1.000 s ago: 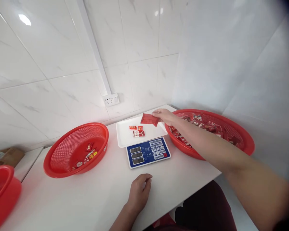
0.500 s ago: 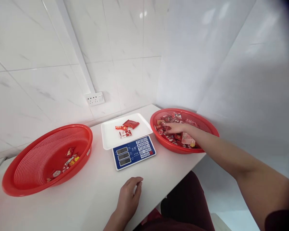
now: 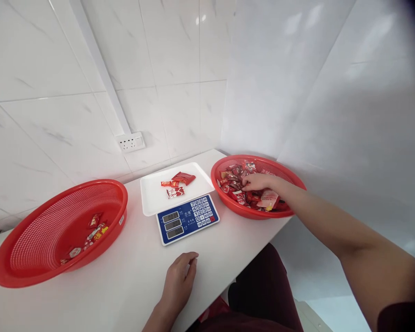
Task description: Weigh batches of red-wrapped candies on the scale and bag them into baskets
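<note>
My right hand reaches into the right red basket, among a heap of small wrapped snacks. Its fingers are bent and drawn together at the packets; whatever they hold is hidden. Loosely curled, my left hand rests on the white table near the front edge, with nothing visible in it. Between the two baskets stands a blue and white digital scale with a white tray on top. Several red packets lie on the tray.
On the left stands a second red basket with several small packets at its bottom. The white table meets a tiled wall with a socket. A smooth wall panel rises behind the right basket.
My right hand has shifted slightly within the right basket, and its fingers have bent and drawn closer together. My left hand stays resting on the table. The view has turned slightly right.
</note>
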`<action>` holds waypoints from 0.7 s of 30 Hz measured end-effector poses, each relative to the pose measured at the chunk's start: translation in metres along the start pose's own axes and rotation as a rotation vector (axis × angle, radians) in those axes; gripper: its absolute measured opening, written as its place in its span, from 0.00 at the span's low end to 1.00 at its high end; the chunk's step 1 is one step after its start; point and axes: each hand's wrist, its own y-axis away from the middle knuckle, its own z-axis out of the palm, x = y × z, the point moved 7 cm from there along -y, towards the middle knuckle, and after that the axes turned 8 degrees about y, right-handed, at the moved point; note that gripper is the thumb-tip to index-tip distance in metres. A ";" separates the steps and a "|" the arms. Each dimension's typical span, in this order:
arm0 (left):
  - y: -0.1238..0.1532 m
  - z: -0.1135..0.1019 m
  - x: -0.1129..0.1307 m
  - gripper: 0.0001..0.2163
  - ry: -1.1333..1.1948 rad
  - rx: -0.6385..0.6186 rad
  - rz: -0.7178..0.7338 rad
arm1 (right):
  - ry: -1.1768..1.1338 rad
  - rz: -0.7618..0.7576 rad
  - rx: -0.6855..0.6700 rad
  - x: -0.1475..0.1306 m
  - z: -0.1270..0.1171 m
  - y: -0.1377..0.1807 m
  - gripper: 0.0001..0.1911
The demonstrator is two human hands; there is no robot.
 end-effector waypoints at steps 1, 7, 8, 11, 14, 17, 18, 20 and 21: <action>0.000 0.001 0.000 0.11 0.001 -0.007 -0.005 | -0.001 0.013 0.003 -0.004 0.001 -0.006 0.13; -0.001 -0.001 0.000 0.11 -0.005 0.004 0.006 | -0.031 0.151 0.050 -0.018 0.014 -0.041 0.41; -0.001 -0.001 0.000 0.11 -0.005 0.006 0.005 | -0.041 0.156 0.058 -0.019 0.014 -0.042 0.42; -0.001 -0.001 0.000 0.11 -0.004 0.000 -0.008 | -0.080 0.108 0.080 -0.019 0.013 -0.040 0.34; -0.001 0.000 0.001 0.11 0.001 -0.004 -0.013 | -0.141 0.033 0.077 -0.019 0.010 -0.032 0.18; 0.000 0.000 0.002 0.11 0.000 -0.008 -0.008 | -0.237 -0.006 0.086 -0.015 0.005 -0.022 0.14; 0.000 0.000 0.002 0.11 -0.002 -0.010 -0.008 | -0.273 -0.009 0.093 -0.012 0.003 -0.019 0.16; 0.000 0.000 0.002 0.11 -0.006 -0.008 -0.009 | -0.342 -0.001 0.103 -0.007 -0.001 -0.011 0.19; 0.000 0.000 0.002 0.11 -0.007 -0.008 -0.009 | -0.409 0.015 0.111 -0.004 -0.004 -0.007 0.20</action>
